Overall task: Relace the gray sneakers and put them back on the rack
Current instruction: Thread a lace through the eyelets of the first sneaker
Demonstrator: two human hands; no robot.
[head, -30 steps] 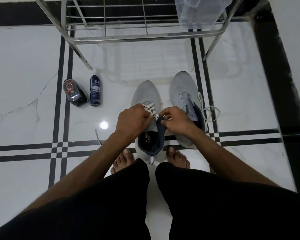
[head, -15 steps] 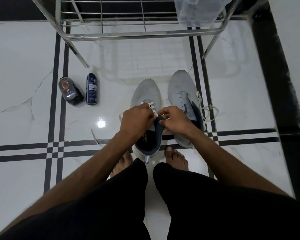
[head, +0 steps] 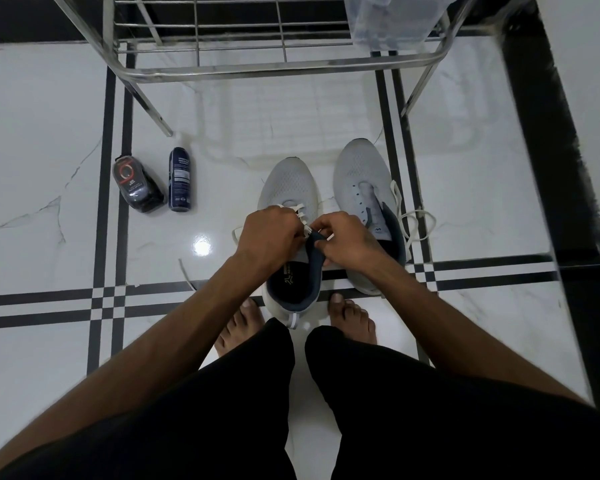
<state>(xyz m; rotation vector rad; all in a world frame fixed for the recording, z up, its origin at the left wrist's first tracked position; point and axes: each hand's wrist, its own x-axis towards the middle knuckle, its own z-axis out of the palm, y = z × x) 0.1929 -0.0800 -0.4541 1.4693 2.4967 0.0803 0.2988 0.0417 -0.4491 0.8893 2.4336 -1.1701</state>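
Insole logo unreadable, left sneaker [head: 288, 188], bottle [head: 180, 180] label illegible

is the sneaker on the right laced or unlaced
Unlaced. The right sneaker shows bare eyelets along its tongue, and its white lace lies loose on the floor beside it.

White tiled floor [head: 49, 133] carries 2 sneakers [head: 364, 174], 2 bottles [head: 180, 180], rack [head: 274, 69].

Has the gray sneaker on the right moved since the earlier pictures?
No. The gray sneaker on the right keeps its place beside the floor's black double stripe.
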